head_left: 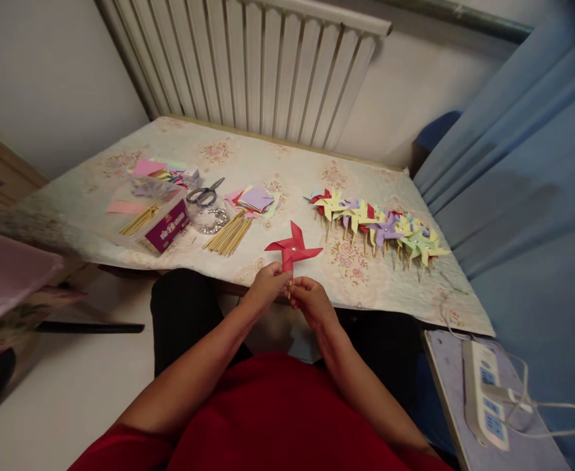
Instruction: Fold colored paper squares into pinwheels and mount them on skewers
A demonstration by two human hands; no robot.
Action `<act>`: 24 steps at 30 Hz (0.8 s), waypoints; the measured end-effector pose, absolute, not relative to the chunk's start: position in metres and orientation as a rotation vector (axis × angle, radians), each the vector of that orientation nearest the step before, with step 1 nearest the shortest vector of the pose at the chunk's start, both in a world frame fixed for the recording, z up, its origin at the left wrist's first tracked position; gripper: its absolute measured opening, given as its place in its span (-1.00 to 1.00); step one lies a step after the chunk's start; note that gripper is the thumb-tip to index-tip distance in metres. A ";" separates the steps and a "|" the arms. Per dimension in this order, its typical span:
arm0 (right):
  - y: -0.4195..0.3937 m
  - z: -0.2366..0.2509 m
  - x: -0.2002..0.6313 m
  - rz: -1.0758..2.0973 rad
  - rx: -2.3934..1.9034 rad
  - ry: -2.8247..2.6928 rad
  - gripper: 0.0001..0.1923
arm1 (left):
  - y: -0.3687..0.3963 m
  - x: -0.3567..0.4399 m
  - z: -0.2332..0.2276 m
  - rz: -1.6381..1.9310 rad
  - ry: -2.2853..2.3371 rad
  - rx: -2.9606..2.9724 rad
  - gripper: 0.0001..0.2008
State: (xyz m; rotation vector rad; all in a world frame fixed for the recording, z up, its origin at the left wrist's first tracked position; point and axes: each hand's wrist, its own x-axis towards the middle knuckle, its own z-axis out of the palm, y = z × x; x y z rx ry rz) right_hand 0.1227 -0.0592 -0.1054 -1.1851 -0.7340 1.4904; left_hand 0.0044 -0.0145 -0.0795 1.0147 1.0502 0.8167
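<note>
I hold a red paper pinwheel [292, 247] upright in front of me, just over the near edge of the table [277, 170]. My left hand [269, 282] and my right hand [309, 297] are both closed around its stick, which is mostly hidden by my fingers. A row of several finished pinwheels [380, 229] in yellow, purple, red and green lies on the table to the right. A bundle of wooden sticks [229, 234] lies just left of my hands.
On the left of the table are scissors [205, 193], a clear dish of pins or beads [210, 219], stacked coloured paper squares [254, 199], a purple box [165, 226] and more paper. A power strip [483, 391] sits on a board at lower right. A radiator stands behind.
</note>
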 end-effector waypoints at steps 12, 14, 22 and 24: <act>-0.058 -0.110 0.125 1.485 -1.171 -0.713 -0.79 | -0.015 0.004 -0.080 0.795 1.010 0.981 -0.82; -0.058 -0.110 0.125 1.483 -1.175 -0.717 -0.80 | -0.014 0.004 -0.082 0.786 1.001 0.966 -0.81; -0.057 -0.114 0.127 1.468 -1.190 -0.719 -0.84 | -0.012 0.010 -0.090 0.845 1.089 0.995 -0.81; -0.057 -0.117 0.127 1.473 -1.201 -0.722 -0.82 | -0.012 0.012 -0.090 0.877 1.124 1.007 -0.80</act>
